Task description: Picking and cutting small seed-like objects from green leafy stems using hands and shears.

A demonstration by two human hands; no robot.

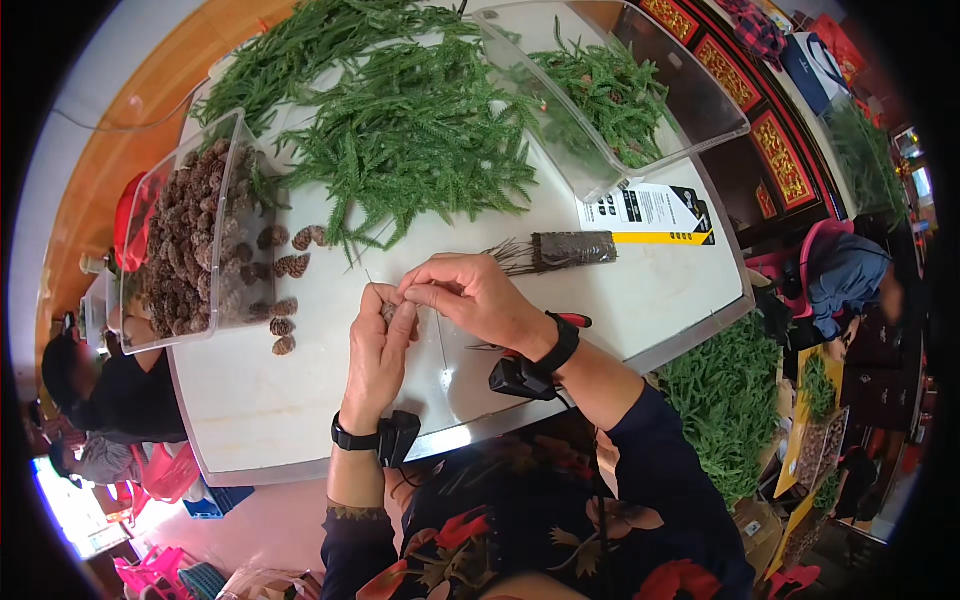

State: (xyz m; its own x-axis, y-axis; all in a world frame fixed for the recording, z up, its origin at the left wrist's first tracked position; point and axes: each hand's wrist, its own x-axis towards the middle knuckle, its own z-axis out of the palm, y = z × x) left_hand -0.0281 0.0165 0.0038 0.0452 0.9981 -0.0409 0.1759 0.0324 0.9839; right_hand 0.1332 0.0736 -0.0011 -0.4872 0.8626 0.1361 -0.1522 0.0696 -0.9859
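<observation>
Near the table's front, my left hand [376, 345] is closed on a small pine cone [389, 312], mostly hidden by the fingers. My right hand [478, 297] meets it, thumb and forefinger pinched together at the cone. A thin dark wire [443, 345] hangs below the pinch, and a fine tip shows above the left fingers; I cannot make out whether they are one piece. Beyond my right hand lies a bundle of dark wires [573, 250] in a wrap, loose ends toward the hand. Red-handled pliers [575, 320] lie partly hidden under my right wrist.
A clear bin of pine cones [185, 245] stands at left, several loose cones [291, 266] beside it. Green artificial sprigs [420, 140] cover the far table. A clear bin [690, 145] holds more sprigs at far right, near a printed card [650, 212]. Other people sit left and right.
</observation>
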